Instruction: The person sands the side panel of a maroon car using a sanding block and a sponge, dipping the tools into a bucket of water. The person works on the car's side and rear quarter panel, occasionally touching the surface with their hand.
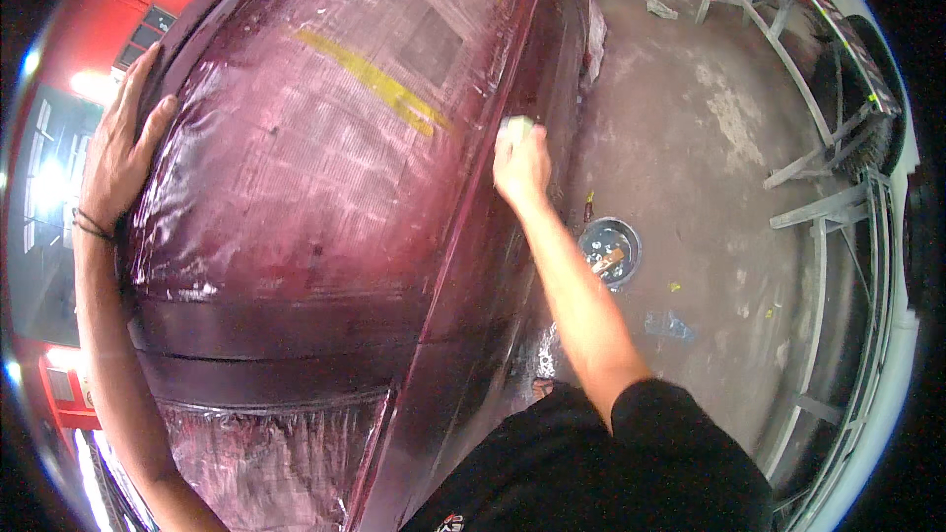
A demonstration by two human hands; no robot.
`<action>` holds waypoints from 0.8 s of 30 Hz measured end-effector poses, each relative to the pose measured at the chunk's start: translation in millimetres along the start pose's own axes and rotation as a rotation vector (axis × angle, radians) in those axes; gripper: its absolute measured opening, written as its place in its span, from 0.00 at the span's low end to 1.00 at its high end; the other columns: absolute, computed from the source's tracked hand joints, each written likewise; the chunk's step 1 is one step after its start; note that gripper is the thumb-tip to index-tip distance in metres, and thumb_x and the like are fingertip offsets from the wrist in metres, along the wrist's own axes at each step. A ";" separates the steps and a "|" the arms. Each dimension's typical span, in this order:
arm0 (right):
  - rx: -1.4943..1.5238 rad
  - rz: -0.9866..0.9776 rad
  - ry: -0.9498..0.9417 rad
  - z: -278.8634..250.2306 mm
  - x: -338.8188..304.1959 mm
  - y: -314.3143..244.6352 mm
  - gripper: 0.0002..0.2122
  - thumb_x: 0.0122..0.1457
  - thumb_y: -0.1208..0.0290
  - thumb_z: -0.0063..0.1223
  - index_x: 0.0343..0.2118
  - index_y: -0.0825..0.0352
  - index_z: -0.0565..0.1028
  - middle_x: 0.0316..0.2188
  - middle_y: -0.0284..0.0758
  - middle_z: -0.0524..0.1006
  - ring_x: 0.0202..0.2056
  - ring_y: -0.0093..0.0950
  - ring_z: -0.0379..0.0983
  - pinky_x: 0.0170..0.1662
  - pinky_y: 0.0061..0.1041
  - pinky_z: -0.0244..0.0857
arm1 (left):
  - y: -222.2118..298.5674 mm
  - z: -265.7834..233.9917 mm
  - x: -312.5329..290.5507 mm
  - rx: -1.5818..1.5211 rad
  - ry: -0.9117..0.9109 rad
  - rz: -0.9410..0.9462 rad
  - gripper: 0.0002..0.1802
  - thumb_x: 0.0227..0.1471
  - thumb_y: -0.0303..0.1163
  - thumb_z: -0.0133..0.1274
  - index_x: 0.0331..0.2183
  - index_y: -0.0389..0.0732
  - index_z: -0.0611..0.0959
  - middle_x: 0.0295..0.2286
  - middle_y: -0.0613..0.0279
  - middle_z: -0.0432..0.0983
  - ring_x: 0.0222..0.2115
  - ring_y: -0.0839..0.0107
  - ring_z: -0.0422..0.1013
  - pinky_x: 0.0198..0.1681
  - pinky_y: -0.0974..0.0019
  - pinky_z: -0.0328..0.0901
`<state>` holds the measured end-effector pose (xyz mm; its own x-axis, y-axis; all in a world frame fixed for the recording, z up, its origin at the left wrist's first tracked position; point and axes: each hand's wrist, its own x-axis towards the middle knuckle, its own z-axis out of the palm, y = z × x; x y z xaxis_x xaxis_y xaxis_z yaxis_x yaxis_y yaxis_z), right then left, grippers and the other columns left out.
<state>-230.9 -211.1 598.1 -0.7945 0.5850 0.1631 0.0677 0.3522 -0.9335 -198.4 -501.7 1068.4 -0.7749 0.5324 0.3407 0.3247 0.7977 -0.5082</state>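
A dark maroon car body (281,335) fills the left half of the head view. Clear plastic sheeting (256,167), tinted reddish, covers its windows, with a strip of yellow tape (370,79) across it. My left hand (120,143) lies on the far edge of the roof, fingers stretched out and holding nothing. Closed around a small pale block (514,124), my right hand (522,166) is at the car's near side, just beyond the window sheeting. Most of the block is hidden by my fingers, and its contact with the panel cannot be made out.
On the grey concrete floor (709,187), right of the car, stands a dark bucket (636,254) of liquid with a brown piece in it. A small dark bottle (589,205) is beside it. Metal frames (823,227) and a tyre (882,99) line the right side.
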 end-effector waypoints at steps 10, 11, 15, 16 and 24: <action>0.031 0.106 -0.026 19.1 113.3 -3.2 0.22 0.65 0.59 0.55 0.47 0.77 0.69 0.42 0.59 0.79 0.43 0.57 0.78 0.47 0.53 0.72 | -7.2 -5.0 1.5 0.095 -0.039 -0.023 0.35 0.68 0.47 0.50 0.69 0.42 0.65 0.66 0.47 0.64 0.67 0.52 0.60 0.70 0.54 0.54; 0.019 0.180 -0.015 22.4 140.2 5.0 0.22 0.64 0.59 0.56 0.48 0.77 0.68 0.42 0.58 0.79 0.43 0.57 0.79 0.47 0.52 0.72 | -4.4 -5.0 5.3 0.054 -0.045 -0.038 0.36 0.67 0.47 0.51 0.69 0.42 0.65 0.66 0.46 0.64 0.67 0.51 0.60 0.71 0.54 0.53; 0.057 -0.023 -0.039 19.0 68.3 15.2 0.22 0.64 0.60 0.57 0.49 0.74 0.66 0.42 0.59 0.78 0.42 0.58 0.79 0.47 0.52 0.72 | 5.1 -0.1 7.5 0.035 -0.076 -0.014 0.36 0.67 0.46 0.51 0.69 0.41 0.64 0.67 0.47 0.62 0.68 0.50 0.58 0.71 0.53 0.51; 0.078 -0.086 -0.031 16.1 30.8 16.4 0.21 0.64 0.61 0.57 0.49 0.74 0.66 0.42 0.59 0.77 0.42 0.59 0.78 0.47 0.53 0.72 | 6.9 2.2 6.0 0.036 -0.091 -0.023 0.37 0.67 0.46 0.51 0.69 0.40 0.64 0.67 0.47 0.62 0.69 0.51 0.57 0.71 0.52 0.51; -0.021 0.111 -0.016 28.0 111.0 34.4 0.23 0.62 0.60 0.60 0.49 0.76 0.69 0.41 0.57 0.80 0.41 0.56 0.79 0.46 0.51 0.73 | 9.8 -14.0 4.8 0.011 -0.123 -0.046 0.36 0.68 0.44 0.48 0.70 0.40 0.62 0.68 0.49 0.59 0.70 0.52 0.54 0.73 0.53 0.48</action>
<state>-333.6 -154.5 575.2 -0.7907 0.6099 0.0538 0.1684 0.3012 -0.9386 -191.3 -487.3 1076.1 -0.8497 0.4561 0.2645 0.2817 0.8168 -0.5034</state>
